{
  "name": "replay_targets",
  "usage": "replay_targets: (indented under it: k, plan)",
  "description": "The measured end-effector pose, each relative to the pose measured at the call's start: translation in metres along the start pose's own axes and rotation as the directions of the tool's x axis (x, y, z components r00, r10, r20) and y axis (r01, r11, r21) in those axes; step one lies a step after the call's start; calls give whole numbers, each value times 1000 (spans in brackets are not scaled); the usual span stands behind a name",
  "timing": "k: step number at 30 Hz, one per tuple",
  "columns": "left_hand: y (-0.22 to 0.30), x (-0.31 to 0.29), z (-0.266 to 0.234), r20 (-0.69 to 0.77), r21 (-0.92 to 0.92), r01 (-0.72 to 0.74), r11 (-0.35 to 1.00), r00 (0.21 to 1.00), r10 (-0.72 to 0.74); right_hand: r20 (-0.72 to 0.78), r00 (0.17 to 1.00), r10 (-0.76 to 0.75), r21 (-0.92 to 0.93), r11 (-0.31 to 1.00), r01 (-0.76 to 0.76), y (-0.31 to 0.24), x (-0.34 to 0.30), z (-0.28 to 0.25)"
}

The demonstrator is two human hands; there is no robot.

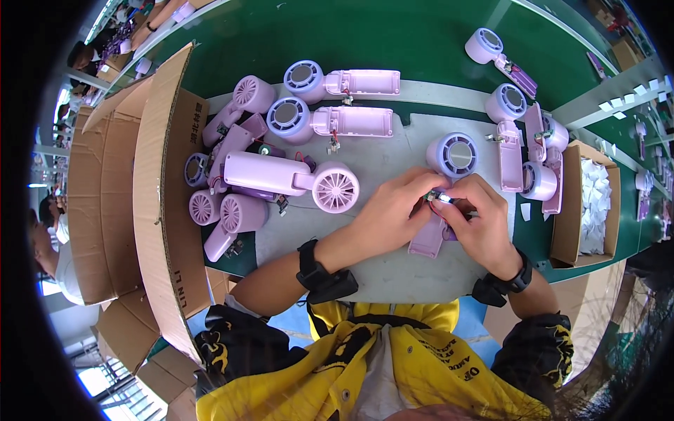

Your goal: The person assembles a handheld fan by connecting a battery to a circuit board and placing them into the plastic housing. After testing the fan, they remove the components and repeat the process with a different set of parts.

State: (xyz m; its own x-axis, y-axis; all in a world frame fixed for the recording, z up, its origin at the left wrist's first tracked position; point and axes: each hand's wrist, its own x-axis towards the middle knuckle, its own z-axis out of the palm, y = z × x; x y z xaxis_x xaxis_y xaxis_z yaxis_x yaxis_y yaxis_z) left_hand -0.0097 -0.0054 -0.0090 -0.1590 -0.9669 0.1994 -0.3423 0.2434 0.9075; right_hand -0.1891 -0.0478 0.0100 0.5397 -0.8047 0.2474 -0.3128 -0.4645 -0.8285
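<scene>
Both hands meet over a lilac handheld fan (453,154) whose round head points away from me, its handle shell (425,243) showing below my fingers. My left hand (393,210) pinches a small circuit board (430,197) with thumb and forefinger. From the other side, my right hand (483,221) closes its fingertips on the same board, where a bright white light glows. A red wire runs beneath the fingers. My fingers partly hide the board and the middle of the fan.
Lilac fans (265,174) crowd the left beside a large cardboard box (168,196). Two opened fans (354,121) lie behind my hands; others (510,151) sit at right. A small carton (569,210) holds white paper pieces (594,203). A grey mat (309,245) covers part of the green table.
</scene>
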Motion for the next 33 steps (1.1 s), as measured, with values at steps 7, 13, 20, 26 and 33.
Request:
replay_targets:
  k: [7,13,20,26,33]
  plan:
    - [2,1,-1,41,12,32,999,999,-33,-8,996,90,-28,996,-90,-8,-2,-7]
    - [3,2,-3,61,-27,61,998,996,-59,61,983,176,-62,983,-172,-14,3,-10]
    - [2,2,-2,57,-24,53,998,997,-52,80,992,98,-70,993,-92,-10,1,-12]
    - [-2,1,-4,77,-56,41,998,996,-36,152,974,166,-11,986,-166,-5,2,-16]
    - [0,2,-6,105,-58,66,996,993,-60,199,975,98,-31,995,-94,-4,3,-17]
